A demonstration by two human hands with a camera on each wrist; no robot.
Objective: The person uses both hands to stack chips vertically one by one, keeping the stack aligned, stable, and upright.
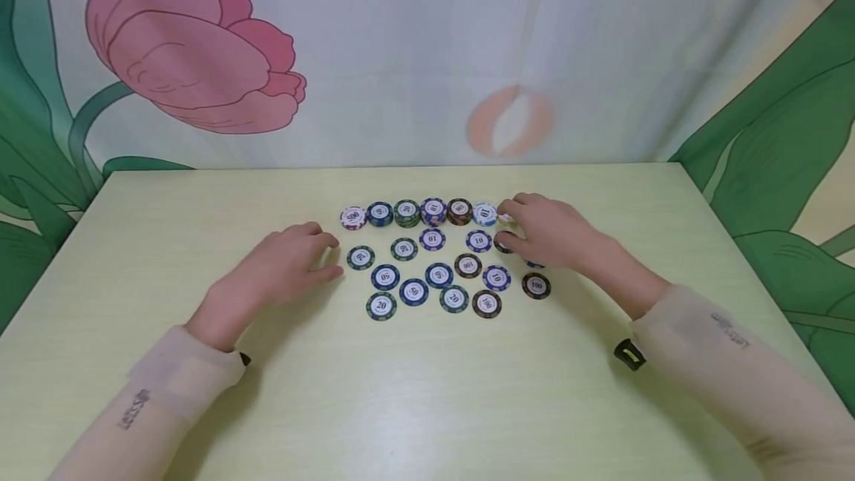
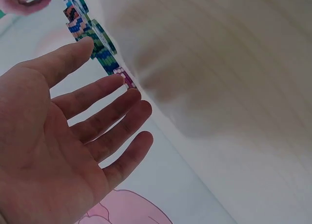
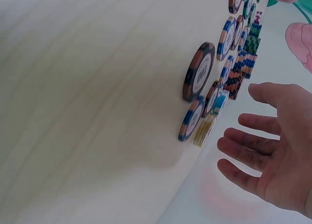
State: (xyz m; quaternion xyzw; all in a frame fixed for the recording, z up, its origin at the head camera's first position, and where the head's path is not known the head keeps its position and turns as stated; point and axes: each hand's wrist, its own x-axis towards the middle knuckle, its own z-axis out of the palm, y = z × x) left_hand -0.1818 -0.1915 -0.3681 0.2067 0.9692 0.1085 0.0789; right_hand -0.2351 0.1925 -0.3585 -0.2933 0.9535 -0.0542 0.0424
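My left hand [image 1: 283,266] hovers over the table just left of the poker chips, thumb and fingers spread and holding nothing. The left wrist view shows its palm bare. My right hand [image 1: 551,228] is above the right end of the chips; the right wrist view shows its fingers loosely bent and apart. A back row runs from a pink-edged 500 chip [image 1: 353,218] through blue [image 1: 380,214], green [image 1: 407,213], purple-blue [image 1: 433,211], black [image 1: 459,211] and light blue stacks [image 1: 485,214] to a yellow stack [image 3: 204,131], partly hidden by my right hand in the head view.
In front of the row lie several loose chips, including a green 20 chip [image 1: 381,306], a blue 50 chip [image 1: 414,292] and a black 100 chip [image 1: 536,286]. The pale wooden table [image 1: 401,399] ends at a printed cloth [image 1: 401,58] behind.
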